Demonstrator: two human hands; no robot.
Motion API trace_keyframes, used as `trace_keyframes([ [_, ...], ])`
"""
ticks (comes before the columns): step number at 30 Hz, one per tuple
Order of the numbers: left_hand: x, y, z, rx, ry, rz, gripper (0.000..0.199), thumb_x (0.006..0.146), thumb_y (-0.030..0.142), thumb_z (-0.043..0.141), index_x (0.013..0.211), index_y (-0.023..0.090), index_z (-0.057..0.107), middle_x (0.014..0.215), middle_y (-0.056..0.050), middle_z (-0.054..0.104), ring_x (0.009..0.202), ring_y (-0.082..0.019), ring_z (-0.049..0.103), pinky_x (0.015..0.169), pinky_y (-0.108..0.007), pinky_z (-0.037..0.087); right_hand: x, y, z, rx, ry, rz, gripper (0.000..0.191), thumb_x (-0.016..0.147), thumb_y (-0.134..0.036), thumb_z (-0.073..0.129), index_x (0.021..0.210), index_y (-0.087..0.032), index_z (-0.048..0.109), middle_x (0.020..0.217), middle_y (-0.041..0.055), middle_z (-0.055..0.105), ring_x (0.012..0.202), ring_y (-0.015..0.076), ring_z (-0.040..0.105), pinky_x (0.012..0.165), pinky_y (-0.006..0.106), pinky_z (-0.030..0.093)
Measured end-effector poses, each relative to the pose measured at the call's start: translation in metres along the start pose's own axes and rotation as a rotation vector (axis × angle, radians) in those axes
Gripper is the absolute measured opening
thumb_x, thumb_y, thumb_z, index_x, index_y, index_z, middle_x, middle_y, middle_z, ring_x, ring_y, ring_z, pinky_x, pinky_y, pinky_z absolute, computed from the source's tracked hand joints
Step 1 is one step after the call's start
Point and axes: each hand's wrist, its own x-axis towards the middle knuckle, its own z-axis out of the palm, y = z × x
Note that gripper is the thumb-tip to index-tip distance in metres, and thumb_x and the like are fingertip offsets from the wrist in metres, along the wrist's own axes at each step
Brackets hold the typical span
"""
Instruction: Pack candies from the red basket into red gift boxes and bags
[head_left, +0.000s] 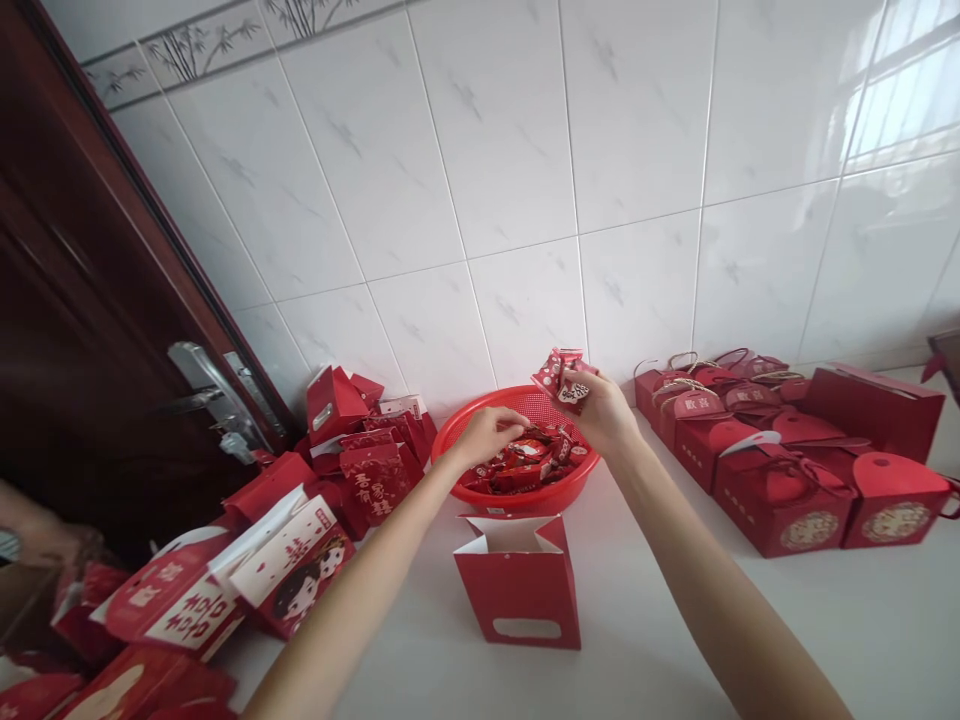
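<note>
Two-handed work at a white table (637, 640) set against a tiled wall (517, 150), seen from the head. The right hand (604, 412) is raised above the right part of a red perforated basket (442, 450), its thumb and fingers clamped on a small cluster of red wrapped packets (570, 385), one of which bears white and dark printed figures. The left hand (487, 436) reaches over the basket's left part, palm down, with the fingers bent and their tips close together (whether they pinch anything cannot be told from this angle). Beneath it lies a heap of loose wrapped pieces (517, 470), mostly red, filling the bottom of the basket. Just in front of the basket, between the two forearms, stands an upright red paper bag (517, 595), its top open, its pale inside showing, and a whitish oval panel low on its near face. To the right, red boxes (806, 500) stand close together in rows, several with cord handles and the nearest two with round gold medallions. To the left, printed red bags and cartons (375, 475) are crowded together near a dark door (90, 300); at the far left edge, another person's hand (49, 540) is partly visible.
</note>
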Motion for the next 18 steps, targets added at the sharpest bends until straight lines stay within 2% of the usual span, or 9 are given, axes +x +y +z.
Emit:
trace_keyframes([
  [5, 0.020, -0.002, 0.028, 0.162, -0.395, 0.055, 0.028, 0.076, 0.030, 0.071, 0.103, 0.025, 0.078, 0.112, -0.001, 0.077, 0.104, -0.022, 0.068, 0.092, -0.026, 0.049, -0.003, -0.001, 0.004, -0.012, 0.023, 0.023, 0.015, 0.061, -0.015, 0.073, 0.069, -0.020, 0.061, 0.069, -0.0020, 0.066, 0.068, 0.0138, 0.060, 0.063, 0.025, 0.052],
  [7, 0.023, -0.001, 0.034, 0.286, -0.455, 0.044, 0.033, 0.070, 0.029, 0.075, 0.103, 0.027, 0.078, 0.111, 0.000, 0.076, 0.104, -0.023, 0.068, 0.088, -0.025, 0.049, -0.004, 0.001, 0.006, -0.015, 0.021, 0.024, 0.015, 0.060, -0.016, 0.073, 0.069, -0.020, 0.061, 0.067, -0.0023, 0.066, 0.066, 0.0134, 0.060, 0.062, 0.025, 0.052],
  [10, 0.026, -0.004, 0.033, 0.473, -0.425, -0.045, 0.032, 0.068, 0.031, 0.076, 0.100, 0.028, 0.078, 0.105, -0.003, 0.077, 0.098, -0.025, 0.069, 0.079, -0.026, 0.049, -0.003, 0.004, 0.006, -0.028, 0.023, 0.025, 0.015, 0.060, -0.016, 0.072, 0.069, -0.020, 0.061, 0.066, -0.0025, 0.066, 0.064, 0.0140, 0.060, 0.060, 0.026, 0.051],
  [13, 0.027, -0.013, 0.023, 0.550, -0.378, -0.128, 0.022, 0.071, 0.034, 0.074, 0.091, 0.024, 0.077, 0.097, -0.007, 0.077, 0.091, -0.028, 0.070, 0.074, -0.030, 0.050, 0.000, 0.010, 0.004, -0.039, 0.045, 0.044, 0.017, 0.059, -0.016, 0.072, 0.070, -0.020, 0.061, 0.064, -0.0022, 0.066, 0.063, 0.0147, 0.061, 0.058, 0.026, 0.050],
  [18, 0.026, -0.034, 0.005, 0.623, -0.246, -0.238, 0.003, 0.073, 0.019, 0.073, 0.073, 0.017, 0.072, 0.078, -0.009, 0.073, 0.084, -0.030, 0.070, 0.075, -0.035, 0.051, 0.006, 0.022, -0.001, -0.067, 0.081, 0.068, 0.020, 0.058, -0.017, 0.074, 0.070, -0.021, 0.059, 0.063, -0.0023, 0.065, 0.060, 0.0157, 0.063, 0.054, 0.027, 0.051],
])
